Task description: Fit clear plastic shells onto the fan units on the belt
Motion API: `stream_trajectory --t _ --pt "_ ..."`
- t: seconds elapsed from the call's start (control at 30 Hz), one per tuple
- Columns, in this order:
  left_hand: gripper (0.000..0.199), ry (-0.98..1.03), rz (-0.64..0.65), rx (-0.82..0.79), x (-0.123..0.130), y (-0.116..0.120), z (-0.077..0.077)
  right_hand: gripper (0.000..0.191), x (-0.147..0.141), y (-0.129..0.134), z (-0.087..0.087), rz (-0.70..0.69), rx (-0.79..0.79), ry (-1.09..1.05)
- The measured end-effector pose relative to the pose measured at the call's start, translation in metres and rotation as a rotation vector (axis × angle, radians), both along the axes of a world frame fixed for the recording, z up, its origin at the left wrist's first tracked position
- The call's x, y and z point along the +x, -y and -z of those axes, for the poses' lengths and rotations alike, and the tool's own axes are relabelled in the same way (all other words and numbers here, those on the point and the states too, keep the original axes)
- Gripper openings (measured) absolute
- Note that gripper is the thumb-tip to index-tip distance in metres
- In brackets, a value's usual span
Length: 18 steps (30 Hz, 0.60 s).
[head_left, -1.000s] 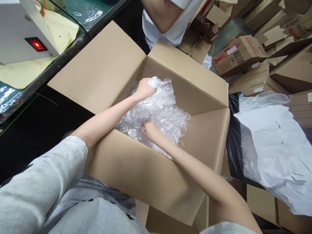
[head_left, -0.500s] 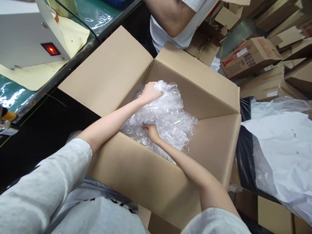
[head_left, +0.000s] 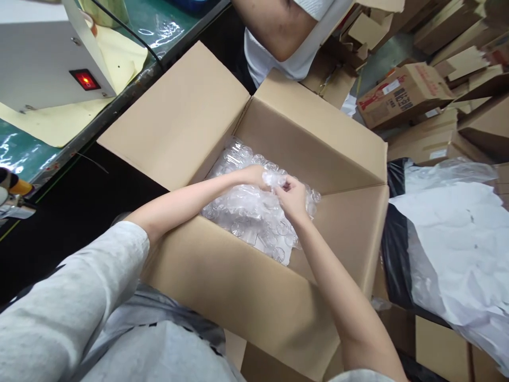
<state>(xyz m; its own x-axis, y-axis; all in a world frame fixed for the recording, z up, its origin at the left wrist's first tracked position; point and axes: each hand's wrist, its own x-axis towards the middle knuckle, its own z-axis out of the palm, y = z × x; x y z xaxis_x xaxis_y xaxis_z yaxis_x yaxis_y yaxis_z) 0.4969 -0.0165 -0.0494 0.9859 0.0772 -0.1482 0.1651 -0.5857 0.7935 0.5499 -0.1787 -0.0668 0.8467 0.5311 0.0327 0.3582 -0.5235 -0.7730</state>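
Both the left hand (head_left: 254,176) and the right hand (head_left: 293,199) were now at the bunched film (head_left: 271,179) over the clear plastic pieces (head_left: 274,225) inside the open carton (head_left: 238,270); the right had come up from the pieces' near side, so one bunch occupied both. Left fingers were curled round it; right fingers looked pinched nearly closed on its edge

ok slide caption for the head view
Left hand and right hand hold crumpled clear plastic inside an open cardboard box.
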Motion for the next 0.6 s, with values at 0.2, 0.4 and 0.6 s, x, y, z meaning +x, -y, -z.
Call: stream_trajectory --t 0.2,0.4,0.6 --pt "0.011 0.014 -0.22 0.227 0.006 -0.042 -0.014 0.025 -0.045 -0.027 0.001 -0.325 -0.156 0.388" --pt "0.031 0.072 -0.2 0.434 0.012 -0.068 -0.05 0.062 -0.09 -0.081 0.03 -1.136 -0.49 0.263" --pt "0.042 -0.269 0.176 0.627 -0.041 -0.047 -0.02 0.053 -0.053 -0.044 0.017 -0.869 -0.625 0.213"
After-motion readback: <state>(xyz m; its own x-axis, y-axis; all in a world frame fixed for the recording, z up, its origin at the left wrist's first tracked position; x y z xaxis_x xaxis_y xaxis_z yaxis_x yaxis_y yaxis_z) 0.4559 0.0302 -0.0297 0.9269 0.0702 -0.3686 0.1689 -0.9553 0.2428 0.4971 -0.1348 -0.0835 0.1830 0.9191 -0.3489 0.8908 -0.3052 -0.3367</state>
